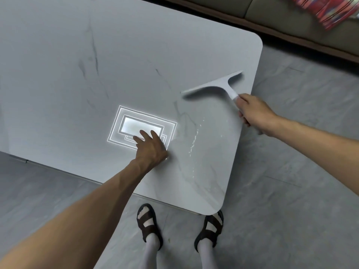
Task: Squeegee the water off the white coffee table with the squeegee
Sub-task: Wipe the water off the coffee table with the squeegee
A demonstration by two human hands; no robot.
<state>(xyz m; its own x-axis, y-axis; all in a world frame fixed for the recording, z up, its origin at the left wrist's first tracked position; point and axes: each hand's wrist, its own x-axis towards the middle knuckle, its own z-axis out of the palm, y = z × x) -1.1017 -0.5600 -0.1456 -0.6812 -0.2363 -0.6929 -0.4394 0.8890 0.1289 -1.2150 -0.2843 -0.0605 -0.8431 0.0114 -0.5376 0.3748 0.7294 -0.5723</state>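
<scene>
The squeegee (217, 84) is at the right side of the counter (77, 55), close to its right edge, on the far side of the wet patch from the person. The right hand (254, 113) grips the handle with curled fingers, just over that edge. The blade's long axis runs from lower left to upper right in the picture, and the handle points back and down toward the right hand. I cannot tell whether the blade touches the surface or hangs just above it; a thin shadow shows under its left end.

The water (194, 138) lies between the blade and the near corner of the counter, as a dull patch with a line of bright drops on its left side. So the blade is beyond the water, and I judge that a pull toward the body, along the right edge, would carry the water to the near corner.

The left hand (150, 147) is open, with fingers spread flat on the counter, just left of the wet patch and partly over the reflection of a lamp (141, 125). It is nearer to the water, but the right hand has the tool.

Counted: one squeegee, one counter, one wet patch, two hands. Beyond the counter stands one sofa (281, 22).
</scene>
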